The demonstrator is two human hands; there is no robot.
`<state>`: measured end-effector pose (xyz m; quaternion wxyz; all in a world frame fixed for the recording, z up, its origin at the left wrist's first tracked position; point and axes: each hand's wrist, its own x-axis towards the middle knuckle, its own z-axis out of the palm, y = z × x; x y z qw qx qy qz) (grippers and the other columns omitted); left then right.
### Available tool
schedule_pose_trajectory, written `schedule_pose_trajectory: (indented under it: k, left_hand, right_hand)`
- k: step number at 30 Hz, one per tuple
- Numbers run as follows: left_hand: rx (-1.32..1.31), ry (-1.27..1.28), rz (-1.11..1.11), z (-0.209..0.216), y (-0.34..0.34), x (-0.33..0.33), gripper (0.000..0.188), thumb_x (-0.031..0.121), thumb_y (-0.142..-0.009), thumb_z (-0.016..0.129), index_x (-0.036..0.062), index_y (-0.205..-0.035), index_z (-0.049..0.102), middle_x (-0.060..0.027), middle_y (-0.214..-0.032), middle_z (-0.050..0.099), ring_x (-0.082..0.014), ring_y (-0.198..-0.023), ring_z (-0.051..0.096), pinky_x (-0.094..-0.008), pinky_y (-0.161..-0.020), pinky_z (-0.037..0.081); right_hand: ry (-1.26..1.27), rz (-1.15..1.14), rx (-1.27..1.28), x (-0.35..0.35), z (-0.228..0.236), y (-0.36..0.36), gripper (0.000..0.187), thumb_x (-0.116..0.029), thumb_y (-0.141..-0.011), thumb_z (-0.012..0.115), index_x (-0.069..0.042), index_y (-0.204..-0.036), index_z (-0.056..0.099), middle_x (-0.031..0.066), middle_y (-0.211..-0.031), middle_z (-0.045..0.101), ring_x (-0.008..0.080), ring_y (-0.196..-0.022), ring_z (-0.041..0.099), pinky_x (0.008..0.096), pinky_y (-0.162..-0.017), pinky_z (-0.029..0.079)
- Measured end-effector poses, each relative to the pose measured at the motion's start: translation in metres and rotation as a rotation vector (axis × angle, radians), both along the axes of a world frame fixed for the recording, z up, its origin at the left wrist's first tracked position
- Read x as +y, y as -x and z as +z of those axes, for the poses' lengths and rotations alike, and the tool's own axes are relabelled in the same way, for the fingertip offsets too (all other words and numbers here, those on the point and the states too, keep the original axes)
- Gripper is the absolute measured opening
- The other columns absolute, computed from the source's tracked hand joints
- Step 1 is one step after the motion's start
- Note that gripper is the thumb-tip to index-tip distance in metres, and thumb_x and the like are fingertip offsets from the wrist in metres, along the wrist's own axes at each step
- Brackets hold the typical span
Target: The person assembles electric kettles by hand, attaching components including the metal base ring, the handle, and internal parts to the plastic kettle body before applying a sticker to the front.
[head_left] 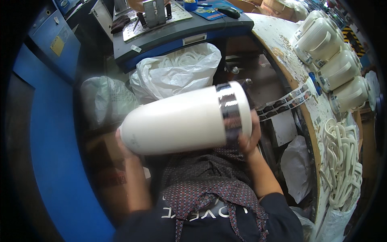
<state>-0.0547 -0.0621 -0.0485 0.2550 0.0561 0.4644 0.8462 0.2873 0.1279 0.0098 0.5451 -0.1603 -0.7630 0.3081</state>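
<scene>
One blue cabinet (52,133) is lining the far left, beside one blurred plastic bag (107,99). The left hand (124,143) is cupping the rounded end of one white cylinder (177,121), its fingers partly hidden; the cylinder is slanting above the person's lap, blocking the bottom of a white sack (161,82) below the front edge of the dark table (217,26). One metal fixture (154,14), cropped above, is standing toward that table's left corner. The right hand (250,135) is clasping the banded end. One printed strip (284,104) is trailing off the left edge of the worn table (278,44); along its right edge, at least four white jugs (340,68) are overlapping, and white handles (340,161) are tangling beyond count.
</scene>
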Motion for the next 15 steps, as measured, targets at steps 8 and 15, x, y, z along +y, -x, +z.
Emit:
schedule_pose_trajectory:
  k: [8,15]
  left_hand:
    - [0.052,-0.088,-0.066,0.037,0.006,-0.002,0.058,0.052,-0.096,0.04,0.0037,-0.124,0.058,-0.0124,-0.118,0.064,-0.027,-0.105,0.063,-0.0388,-0.091,0.052]
    - [-0.097,-0.076,-0.148,0.015,-0.012,0.007,0.064,0.051,-0.097,0.034,0.0001,-0.131,0.052,-0.0173,-0.127,0.059,-0.0313,-0.114,0.057,-0.0425,-0.097,0.047]
  right_hand:
    - [0.756,0.211,0.029,0.033,0.01,0.011,0.046,-0.04,-0.104,0.046,0.002,-0.115,0.062,0.0096,-0.106,0.064,0.013,-0.096,0.057,0.0276,-0.086,0.046]
    - [0.655,0.329,-0.061,0.012,0.032,0.029,0.098,-0.08,-0.087,0.016,-0.011,-0.156,0.009,0.0119,-0.162,0.009,0.0288,-0.149,0.009,0.045,-0.12,0.013]
